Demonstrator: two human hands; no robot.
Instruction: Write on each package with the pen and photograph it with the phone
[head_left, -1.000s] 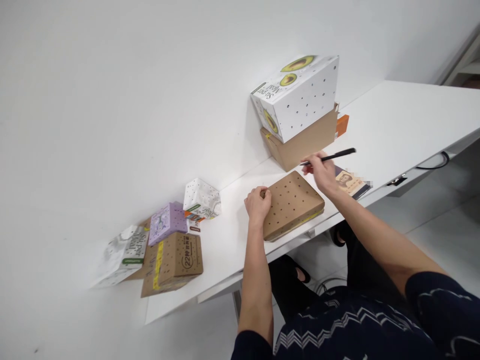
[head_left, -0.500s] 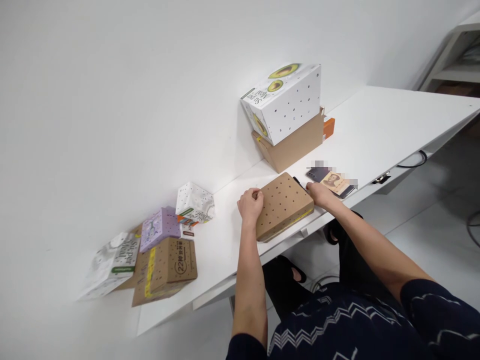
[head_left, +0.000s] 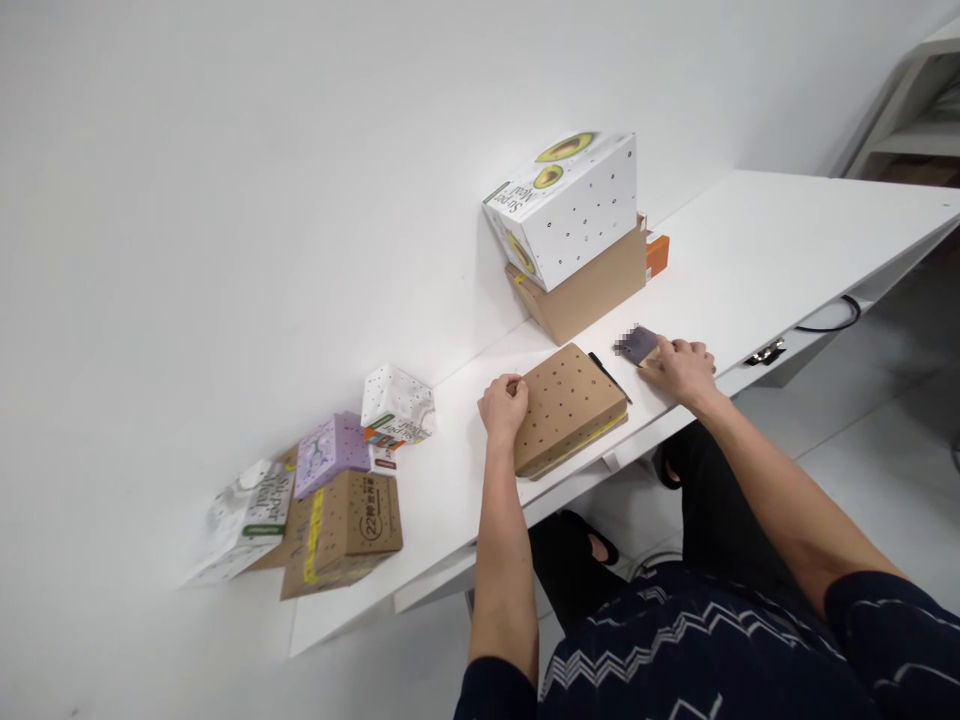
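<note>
A brown cardboard box (head_left: 566, 405), its top dotted with small drawn circles, lies flat on the white table. My left hand (head_left: 502, 408) is closed, its curled fingers against the box's left edge. To the right of the box lies a black pen (head_left: 609, 376), apart from both hands. My right hand (head_left: 681, 372) bends its fingers over a dark smartphone (head_left: 637, 345) on the table. Part of a banknote on the phone shows under my thumb; the hand hides the rest.
Behind stands a white avocado-print box (head_left: 589, 215) on a plain brown box (head_left: 600, 290), with an orange box (head_left: 658, 257) beside it. At the left are a small white box (head_left: 397, 400), a purple box (head_left: 334, 455) and a brown carton (head_left: 345, 530). A clip (head_left: 766, 352) sits at the front edge.
My right hand has moved right, from beside the pen to over the smartphone and banknote. More of the pen now shows. My left hand stays at the box's edge.
</note>
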